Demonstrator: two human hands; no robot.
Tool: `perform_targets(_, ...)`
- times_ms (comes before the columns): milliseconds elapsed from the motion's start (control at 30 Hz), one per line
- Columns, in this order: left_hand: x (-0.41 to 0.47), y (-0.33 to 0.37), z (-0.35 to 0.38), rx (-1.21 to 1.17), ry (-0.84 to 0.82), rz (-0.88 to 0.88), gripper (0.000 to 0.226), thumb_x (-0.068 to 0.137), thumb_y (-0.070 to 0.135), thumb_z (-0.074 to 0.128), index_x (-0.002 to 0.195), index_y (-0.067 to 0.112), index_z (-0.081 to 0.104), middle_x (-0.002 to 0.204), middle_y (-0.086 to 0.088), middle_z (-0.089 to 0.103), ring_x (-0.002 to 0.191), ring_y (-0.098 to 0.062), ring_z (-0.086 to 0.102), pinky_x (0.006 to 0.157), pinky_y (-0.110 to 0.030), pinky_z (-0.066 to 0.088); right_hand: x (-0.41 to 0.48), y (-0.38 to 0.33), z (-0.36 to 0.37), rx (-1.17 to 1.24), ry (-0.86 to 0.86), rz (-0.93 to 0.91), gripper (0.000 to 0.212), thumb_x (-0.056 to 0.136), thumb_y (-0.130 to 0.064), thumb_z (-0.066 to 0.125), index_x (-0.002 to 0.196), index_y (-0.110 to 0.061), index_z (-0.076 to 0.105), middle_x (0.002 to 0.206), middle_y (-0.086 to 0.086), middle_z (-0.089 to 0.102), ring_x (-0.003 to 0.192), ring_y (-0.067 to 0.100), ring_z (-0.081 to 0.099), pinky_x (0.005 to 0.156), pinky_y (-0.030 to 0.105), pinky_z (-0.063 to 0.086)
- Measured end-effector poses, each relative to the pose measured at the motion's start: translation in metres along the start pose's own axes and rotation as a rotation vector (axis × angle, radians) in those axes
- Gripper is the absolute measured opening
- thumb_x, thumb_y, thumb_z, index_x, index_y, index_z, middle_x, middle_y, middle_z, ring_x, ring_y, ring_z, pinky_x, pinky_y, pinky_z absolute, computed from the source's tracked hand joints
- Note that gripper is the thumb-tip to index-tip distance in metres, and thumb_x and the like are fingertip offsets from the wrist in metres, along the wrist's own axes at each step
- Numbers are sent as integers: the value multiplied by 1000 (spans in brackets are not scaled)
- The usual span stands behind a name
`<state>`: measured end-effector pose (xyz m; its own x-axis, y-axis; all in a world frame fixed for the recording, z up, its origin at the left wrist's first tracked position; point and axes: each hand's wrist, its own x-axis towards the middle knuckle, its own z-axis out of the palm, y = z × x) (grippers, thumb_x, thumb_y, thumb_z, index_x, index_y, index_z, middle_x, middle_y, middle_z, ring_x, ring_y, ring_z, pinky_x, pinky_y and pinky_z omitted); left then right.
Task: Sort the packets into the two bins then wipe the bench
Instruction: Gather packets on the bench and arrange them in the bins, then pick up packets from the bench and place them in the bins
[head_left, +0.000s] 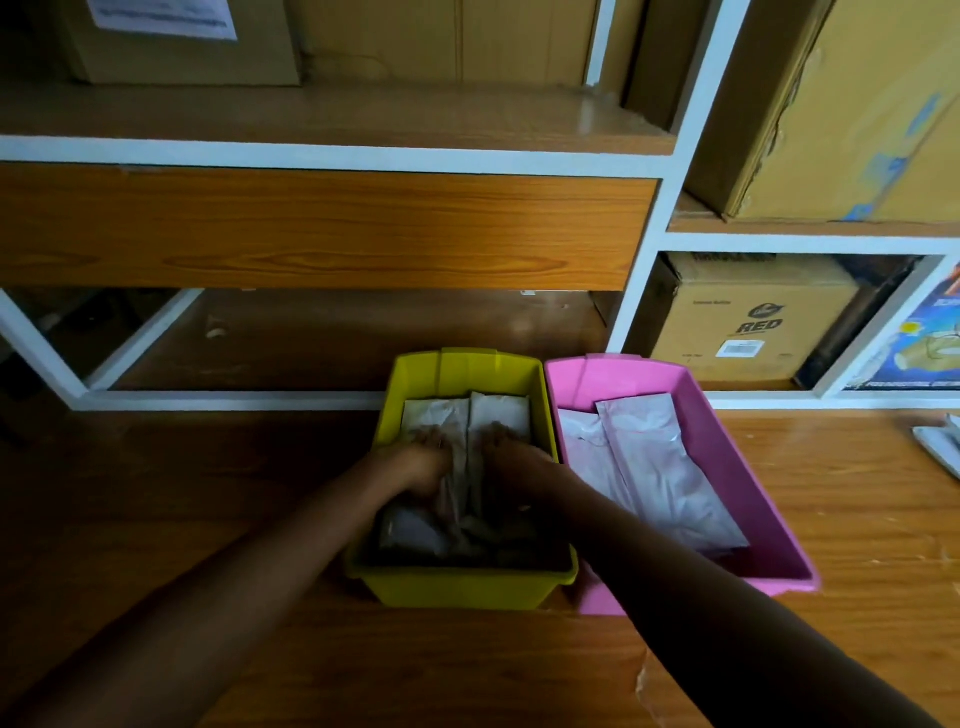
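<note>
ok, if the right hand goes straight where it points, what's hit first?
The right hand rests on a white packet; past that, probably the far wall of the yellow bin, though depth is unclear.

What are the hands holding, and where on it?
Nothing gripped, it seems: the left hand and right hand lie flat on the middles of the packets in the yellow bin.

past my left hand (426, 462) and right hand (511, 457), a white-framed shelf unit (332, 156) with wood-grain boards rises at the back of the wooden bench (857, 493). high above my left hand sits a cardboard box (182, 57) with a paper label (161, 18). up and right of my right hand, a printed box (748, 322) and a big worn box (841, 114) fill compartments. the light is dim.
</note>
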<state>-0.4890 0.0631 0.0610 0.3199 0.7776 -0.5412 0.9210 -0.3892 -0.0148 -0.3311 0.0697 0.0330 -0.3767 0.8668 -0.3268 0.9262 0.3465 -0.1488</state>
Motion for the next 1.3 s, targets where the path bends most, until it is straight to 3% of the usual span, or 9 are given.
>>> perform_targets(100,-36,13,-23,-89,82,-8,78,82,44,69,140,5,36,145,-13,40,131,-31,39,108,-36,32,-24,-9,-23,-36,89,-49,86,94,-31,56,149,8,1,157,30,2,147,39,5,114,48,27)
perform_targets(200,-67,22,-30,-100,355,-56,77,91,39,58,147,-1,22,157,-18,15,147,-30,7,118,-35,9,-60,-10,-42,6,256,-86,80,96,-35,51,151,2,5,159,25,0,148,35,2,117,44,23)
perform_targets(300,-87,44,-21,-270,619,-74,76,96,35,51,151,4,9,160,-11,0,148,-24,-7,120,-36,8,-114,3,-45,139,476,-99,77,94,-34,54,153,-6,13,161,18,1,149,30,6,116,43,28)
perform_targets(433,-116,120,1,-462,954,8,71,95,40,49,151,11,19,160,0,10,148,-12,0,120,-34,17,-206,36,-23,288,721,-52,70,95,-35,55,152,-14,21,161,8,11,148,24,15,113,35,29)
perform_targets(533,-124,187,27,-578,1058,89,73,89,53,44,148,13,30,158,1,22,147,-11,11,117,-35,25,-274,65,7,410,880,36,67,94,-39,55,150,-14,29,159,3,21,148,17,16,114,30,26)
perform_targets(700,-131,300,66,-678,1098,329,66,90,45,50,140,2,43,150,-9,38,143,-18,30,114,-38,31,-366,104,62,516,1010,228,65,87,-38,59,145,-14,41,155,1,32,145,15,25,112,23,28)
perform_targets(867,-129,388,84,-723,1015,449,65,91,41,51,143,4,39,152,-8,36,143,-16,29,113,-36,33,-421,141,96,519,999,367,62,90,-39,59,145,-16,42,156,-1,31,145,12,24,111,20,23)
perform_targets(1133,-73,481,82,-729,919,533,59,92,38,47,141,6,42,151,-8,37,141,-18,32,111,-38,36,-456,243,117,541,990,590,56,92,-32,61,143,-18,44,155,-1,33,142,12,32,110,20,26)
perform_targets(1300,-4,528,46,-720,874,519,65,90,50,37,146,17,35,154,-1,31,143,-13,26,110,-27,29,-451,324,115,506,991,669,51,92,-33,60,139,-20,49,154,-2,35,138,15,39,106,29,40)
